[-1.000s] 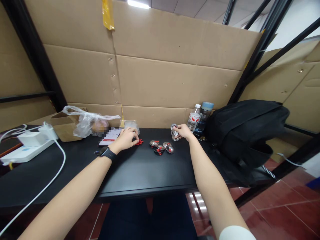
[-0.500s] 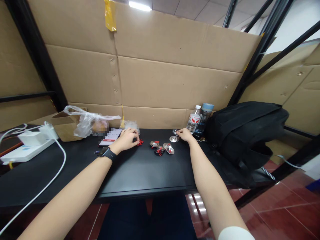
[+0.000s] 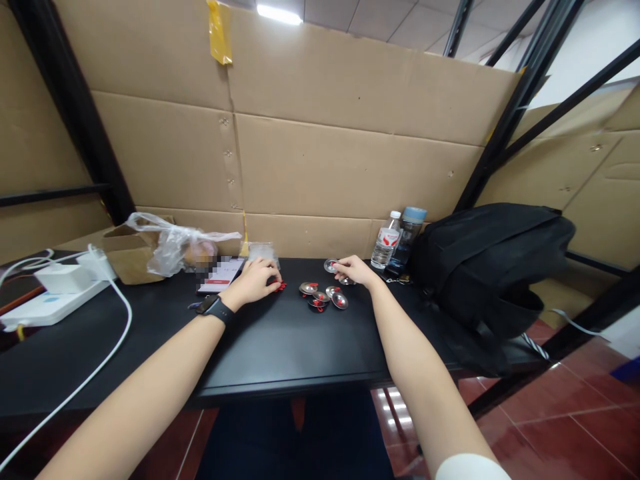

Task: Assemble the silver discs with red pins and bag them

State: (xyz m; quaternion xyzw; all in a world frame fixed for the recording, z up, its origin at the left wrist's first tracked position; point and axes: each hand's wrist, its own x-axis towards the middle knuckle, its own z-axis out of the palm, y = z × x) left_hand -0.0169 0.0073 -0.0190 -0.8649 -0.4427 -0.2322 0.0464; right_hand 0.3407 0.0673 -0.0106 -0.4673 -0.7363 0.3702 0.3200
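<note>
Several small round silver metal discs with red cords (image 3: 321, 295) lie together on the black table (image 3: 280, 347). My right hand (image 3: 353, 271) is just behind them and pinches one silver disc (image 3: 330, 265) at its fingertips, lifted slightly off the table. My left hand (image 3: 256, 280), with a black watch on its wrist, rests curled on the table over a bunch of red cord (image 3: 280, 286), beside a phone (image 3: 220, 275).
A black backpack (image 3: 493, 263) fills the right end of the table, with two bottles (image 3: 397, 239) beside it. At the left lie a white power strip (image 3: 47, 300) with cable, a cardboard box and a plastic bag (image 3: 175, 243). A cardboard wall closes the back.
My right hand set down the stacked discs it held up a second ago, then moved left with one disc pinched. My left hand stayed over the red cord.
</note>
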